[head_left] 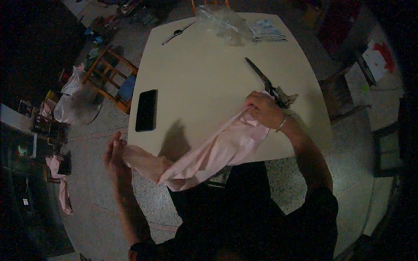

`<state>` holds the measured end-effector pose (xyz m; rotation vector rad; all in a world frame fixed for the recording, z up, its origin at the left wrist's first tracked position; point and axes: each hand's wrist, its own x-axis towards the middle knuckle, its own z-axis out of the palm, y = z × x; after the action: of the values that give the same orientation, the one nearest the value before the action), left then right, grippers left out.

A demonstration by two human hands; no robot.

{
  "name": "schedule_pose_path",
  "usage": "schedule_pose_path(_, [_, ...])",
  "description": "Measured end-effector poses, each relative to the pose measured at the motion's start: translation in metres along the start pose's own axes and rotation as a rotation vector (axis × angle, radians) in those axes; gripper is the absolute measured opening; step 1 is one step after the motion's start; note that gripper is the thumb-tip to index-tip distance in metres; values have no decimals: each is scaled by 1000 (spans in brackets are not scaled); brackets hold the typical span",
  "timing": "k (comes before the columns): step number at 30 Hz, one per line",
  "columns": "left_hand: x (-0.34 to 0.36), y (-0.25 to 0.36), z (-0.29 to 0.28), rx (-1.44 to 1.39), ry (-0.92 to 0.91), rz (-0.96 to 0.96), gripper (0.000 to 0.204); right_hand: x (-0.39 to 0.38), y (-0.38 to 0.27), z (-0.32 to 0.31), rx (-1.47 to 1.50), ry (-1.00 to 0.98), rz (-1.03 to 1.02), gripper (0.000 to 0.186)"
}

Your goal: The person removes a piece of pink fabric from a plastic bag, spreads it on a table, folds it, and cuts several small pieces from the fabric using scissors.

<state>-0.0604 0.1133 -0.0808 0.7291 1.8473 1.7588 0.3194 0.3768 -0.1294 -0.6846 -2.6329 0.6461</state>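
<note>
A length of pale pink fabric [217, 148] is stretched, twisted and folded, between my two hands across the table's near edge. My left hand [116, 154] grips one end off the left side of the table, fingers curled. My right hand [265, 111] is closed on the other end over the tabletop. Just beyond it lie dark scissors [259, 71] with something small and crumpled by their handles [287, 99]. A black phone [146, 110] lies at the left of the white table [209, 74].
At the far side are a watch [177, 32], a clear plastic bag [220, 26] and folded papers or cloth [266, 31]. A wooden chair [106, 78] stands left, with white sacks [76, 104] beside it. Another dark chair [337, 100] is at the right.
</note>
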Motion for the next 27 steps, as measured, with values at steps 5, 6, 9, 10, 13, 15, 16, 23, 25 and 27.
schedule_pose_path(5, [-9, 3, -10, -267, 5, -60, 30, -41, -1, -8, -9, -123, 250, 9])
schedule_pose_path(6, [-15, 6, -3, -288, -3, -81, 31, -45, 1, -9, -5, -81, 252, 9])
schedule_pose_path(9, [-16, 4, 10, -296, -85, -105, 32, -56, 15, -9, -125, 38, 196, 9])
schedule_pose_path(10, [-14, 0, 14, -291, -124, -107, 33, -58, 29, -9, -254, 74, 137, 9])
schedule_pose_path(13, [-7, -2, 29, -465, -236, -140, 36, -62, 67, -11, -357, 151, 272, 11])
schedule_pose_path(15, [-2, -6, 36, -555, -260, -139, 37, -68, 84, -27, -424, 153, 300, 11])
schedule_pose_path(16, [-7, 2, 42, -532, -249, -127, 39, -68, 78, -35, -456, 165, 295, 11])
schedule_pose_path(23, [-4, -4, 31, -383, -236, -29, 47, -100, 47, -98, -64, 347, 477, 12])
schedule_pose_path(25, [-9, 14, 50, -271, -259, 44, 44, -107, 27, -114, -177, 371, 530, 14])
schedule_pose_path(27, [0, 24, 68, -190, -281, 101, 41, -106, -18, -120, -172, 569, 551, 17])
